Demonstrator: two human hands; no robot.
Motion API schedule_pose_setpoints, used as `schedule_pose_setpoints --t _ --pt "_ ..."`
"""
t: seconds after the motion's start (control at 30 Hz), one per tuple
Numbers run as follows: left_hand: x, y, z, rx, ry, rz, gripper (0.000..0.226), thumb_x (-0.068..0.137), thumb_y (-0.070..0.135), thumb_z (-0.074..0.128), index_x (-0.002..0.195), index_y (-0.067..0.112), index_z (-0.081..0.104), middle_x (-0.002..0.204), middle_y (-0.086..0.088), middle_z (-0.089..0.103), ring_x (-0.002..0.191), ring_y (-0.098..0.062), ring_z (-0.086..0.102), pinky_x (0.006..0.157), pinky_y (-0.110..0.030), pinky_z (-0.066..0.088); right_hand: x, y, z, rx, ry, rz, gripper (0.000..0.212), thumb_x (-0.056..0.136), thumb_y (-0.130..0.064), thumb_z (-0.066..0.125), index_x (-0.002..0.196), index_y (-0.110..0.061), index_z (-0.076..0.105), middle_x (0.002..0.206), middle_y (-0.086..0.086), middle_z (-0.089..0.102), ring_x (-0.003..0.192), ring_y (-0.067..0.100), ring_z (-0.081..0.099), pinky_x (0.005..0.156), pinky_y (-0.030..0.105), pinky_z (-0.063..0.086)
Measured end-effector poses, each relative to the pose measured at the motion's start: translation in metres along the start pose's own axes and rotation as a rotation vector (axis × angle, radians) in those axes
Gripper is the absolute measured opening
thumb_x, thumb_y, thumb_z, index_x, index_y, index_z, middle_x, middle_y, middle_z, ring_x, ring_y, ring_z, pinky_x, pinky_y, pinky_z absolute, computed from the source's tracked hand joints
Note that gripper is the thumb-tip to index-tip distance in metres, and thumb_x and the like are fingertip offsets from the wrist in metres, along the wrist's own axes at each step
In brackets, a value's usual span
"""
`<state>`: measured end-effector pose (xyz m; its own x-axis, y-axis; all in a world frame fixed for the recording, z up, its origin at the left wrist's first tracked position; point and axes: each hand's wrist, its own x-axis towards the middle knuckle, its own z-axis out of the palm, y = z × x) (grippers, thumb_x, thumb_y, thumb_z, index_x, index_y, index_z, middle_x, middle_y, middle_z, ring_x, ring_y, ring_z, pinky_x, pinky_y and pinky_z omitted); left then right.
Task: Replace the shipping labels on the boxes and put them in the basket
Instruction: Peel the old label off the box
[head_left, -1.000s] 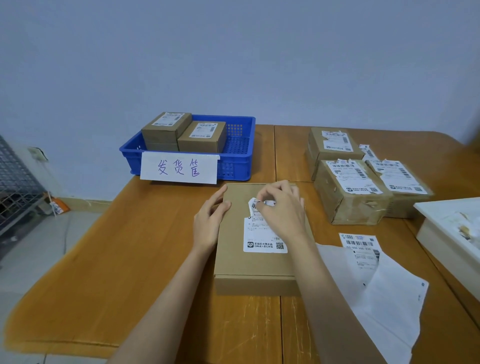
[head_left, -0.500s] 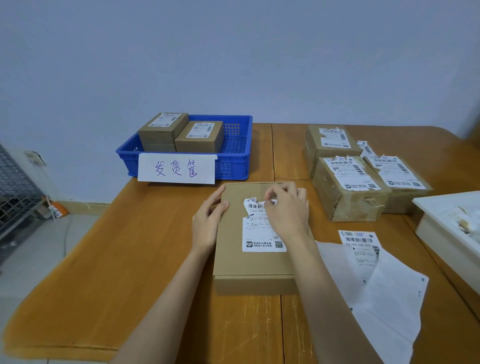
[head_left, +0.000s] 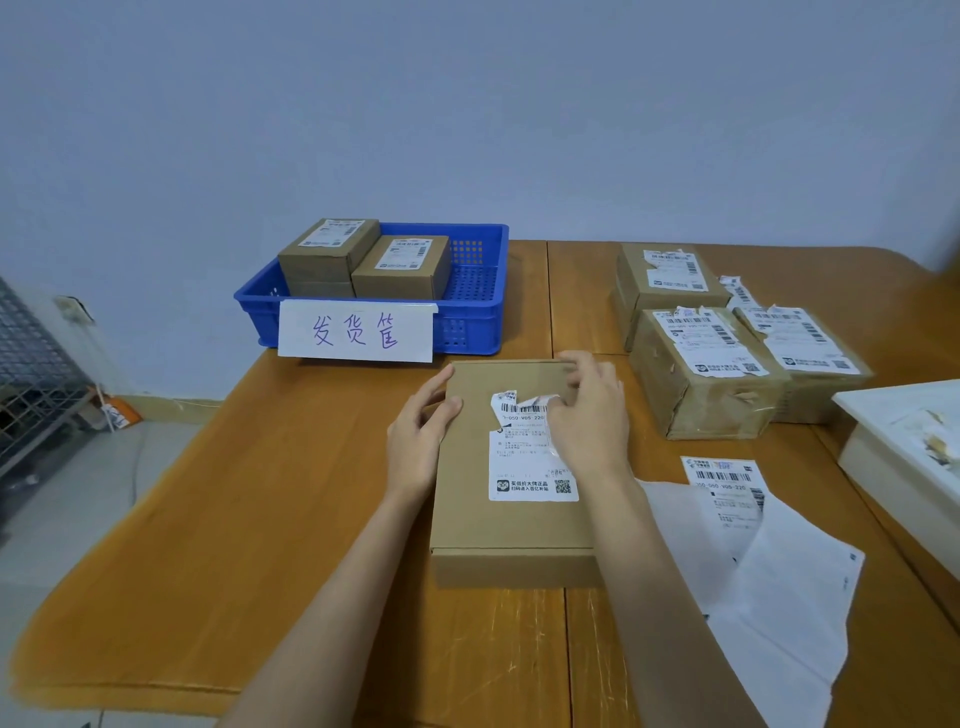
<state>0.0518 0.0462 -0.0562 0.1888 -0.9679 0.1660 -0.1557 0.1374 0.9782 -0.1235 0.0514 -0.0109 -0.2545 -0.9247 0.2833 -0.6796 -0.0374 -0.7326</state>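
A flat cardboard box (head_left: 478, 525) lies on the table in front of me with a torn white shipping label (head_left: 527, 457) stuck on top. My left hand (head_left: 418, 434) presses flat against the box's left edge. My right hand (head_left: 589, 415) sits on the label's upper right part, its fingers pinching the peeled, torn top edge. The blue basket (head_left: 475, 317) stands at the back left with two labelled boxes (head_left: 402, 265) inside. A fresh label (head_left: 727, 488) lies on white backing sheets (head_left: 774, 597) to my right.
Three taped boxes with torn labels (head_left: 701, 374) stand at the back right. A white tray (head_left: 904, 452) with paper scraps sits at the right edge. A handwritten paper sign (head_left: 356, 331) hangs on the basket's front. A wire rack (head_left: 31, 374) stands on the floor at left.
My right hand has shifted right along the label's top, and more of the torn upper edge shows lifted. The left hand stays against the box's side.
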Motion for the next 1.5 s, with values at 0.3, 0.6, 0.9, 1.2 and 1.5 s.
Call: schedule_pose_setpoints --t 0.3,0.6,0.9,1.2,1.5 --pt "-0.0006 0.0 0.0 0.015 0.0 0.007 0.039 0.097 0.022 0.061 0.134 0.033 0.062 0.115 0.009 0.064 0.091 0.015 0.059 0.076 -0.002 0.041 -0.0023 0.0029 0.0038 -0.147 0.025 -0.069 0.008 0.093 -0.013 0.057 0.092 -0.018 0.062 0.115 -0.002 0.048 0.11 0.02 0.04 0.09 0.026 0.031" --pt "-0.0008 -0.0013 -0.0003 0.024 0.005 0.006 0.037 0.097 0.026 0.061 0.132 0.037 0.062 0.115 0.011 0.065 0.096 0.009 0.061 0.085 -0.014 0.043 -0.0034 0.0025 0.0015 -0.025 0.0 -0.02 0.012 0.09 -0.009 0.054 0.089 -0.02 0.06 0.106 -0.004 0.042 0.1 0.016 0.047 0.08 0.025 0.036" --pt "-0.0011 0.0014 0.0008 0.005 0.004 0.01 0.038 0.097 0.021 0.06 0.133 0.032 0.063 0.112 0.012 0.065 0.09 0.016 0.06 0.075 -0.001 0.04 -0.0073 0.0024 0.0006 -0.025 0.113 0.066 0.006 0.087 -0.005 0.06 0.085 -0.009 0.064 0.111 0.001 0.04 0.109 0.021 0.047 0.087 0.031 0.045" --pt "0.0008 -0.0008 0.0009 -0.001 0.005 -0.001 0.037 0.097 0.025 0.061 0.132 0.037 0.063 0.113 0.013 0.065 0.093 0.01 0.062 0.077 -0.005 0.043 -0.007 -0.0023 -0.0028 -0.134 0.027 -0.031 0.011 0.091 -0.01 0.052 0.089 -0.011 0.063 0.114 0.002 0.045 0.11 0.02 0.04 0.095 0.028 0.036" --pt "-0.0003 0.0002 0.0008 -0.004 0.007 0.006 0.037 0.097 0.023 0.061 0.131 0.036 0.063 0.112 0.01 0.066 0.09 0.009 0.062 0.077 -0.005 0.043 -0.0088 -0.0002 0.0001 -0.137 -0.036 -0.11 0.013 0.09 -0.02 0.062 0.101 -0.025 0.066 0.12 -0.004 0.044 0.114 0.016 0.039 0.098 0.026 0.031"
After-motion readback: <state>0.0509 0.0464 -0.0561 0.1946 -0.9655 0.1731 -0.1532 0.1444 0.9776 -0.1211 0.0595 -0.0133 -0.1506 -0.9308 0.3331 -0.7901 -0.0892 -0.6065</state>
